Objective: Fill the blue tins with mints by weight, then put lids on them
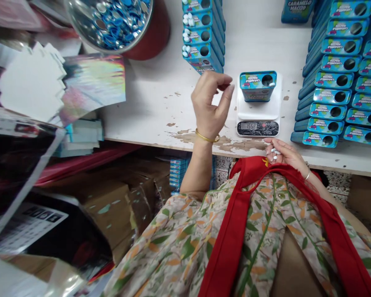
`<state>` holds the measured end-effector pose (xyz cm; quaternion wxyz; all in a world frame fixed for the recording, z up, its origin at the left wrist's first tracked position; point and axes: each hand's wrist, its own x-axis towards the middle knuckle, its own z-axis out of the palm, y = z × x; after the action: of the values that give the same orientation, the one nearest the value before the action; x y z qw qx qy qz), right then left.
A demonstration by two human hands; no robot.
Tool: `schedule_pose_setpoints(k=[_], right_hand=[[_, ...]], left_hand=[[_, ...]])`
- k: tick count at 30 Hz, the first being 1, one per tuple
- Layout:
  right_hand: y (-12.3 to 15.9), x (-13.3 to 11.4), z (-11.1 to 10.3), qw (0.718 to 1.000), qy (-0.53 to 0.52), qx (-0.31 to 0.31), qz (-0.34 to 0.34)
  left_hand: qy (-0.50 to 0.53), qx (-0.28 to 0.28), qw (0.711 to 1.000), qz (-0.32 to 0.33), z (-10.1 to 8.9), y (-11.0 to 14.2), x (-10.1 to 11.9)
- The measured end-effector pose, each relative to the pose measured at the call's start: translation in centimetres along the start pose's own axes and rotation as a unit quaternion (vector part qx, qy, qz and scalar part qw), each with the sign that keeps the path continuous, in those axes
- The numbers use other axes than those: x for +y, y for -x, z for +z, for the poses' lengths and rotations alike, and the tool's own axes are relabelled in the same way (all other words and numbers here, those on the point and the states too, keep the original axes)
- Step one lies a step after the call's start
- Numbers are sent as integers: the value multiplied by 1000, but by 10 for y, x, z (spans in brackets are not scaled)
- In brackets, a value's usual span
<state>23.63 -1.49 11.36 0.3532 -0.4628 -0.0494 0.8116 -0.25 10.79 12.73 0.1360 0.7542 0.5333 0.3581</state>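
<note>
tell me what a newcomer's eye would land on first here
Likely the bright red apron at the bottom, over a leaf-patterned top. Next comes the blue tin standing on the white scale, right of the left hand. Rows of matching tins stand at the right.

Right of left hand [209, 101]: one scale [241, 110], one tin atop [256, 95], one lone tin [297, 13] far beyond. Ahead: four tins [195, 36], one bowl [159, 39]. Right of right hand [285, 153]: tin columns [326, 79], nine and seven visible. In palm: several pellets [275, 157].

The white table [148, 99] bears a scale [256, 111], blue tins [334, 79] and a red container [159, 37].
</note>
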Motion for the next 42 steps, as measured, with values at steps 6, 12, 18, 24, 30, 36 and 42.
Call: schedule_pose_setpoints(k=[6,12,18,24,30,36,42], right_hand=[[-1,1,-2,1000,-9,-6,-2],[-2,-1,-1,1000,-5,-4,4],[-5,-3,1,1000,-7,-12,8],[-11,-15,13,998,-66,-15,8],[-13,-15,21,993,-111,-37,13],[-20,5,7,996,-82,-29,10],[-26,6,-1,996,-84,-31,-15]], left_hand=[[-55,-34,997,38,24,-22,26],[-51,-93,994,25,41,-31,35],[-41,-81,996,25,48,-31,32],[-22,-158,982,98,22,-25,51],[-80,-191,969,137,8,-24,45],[-105,-186,967,140,50,-96,2],[-106,-159,973,132,145,-189,-4]])
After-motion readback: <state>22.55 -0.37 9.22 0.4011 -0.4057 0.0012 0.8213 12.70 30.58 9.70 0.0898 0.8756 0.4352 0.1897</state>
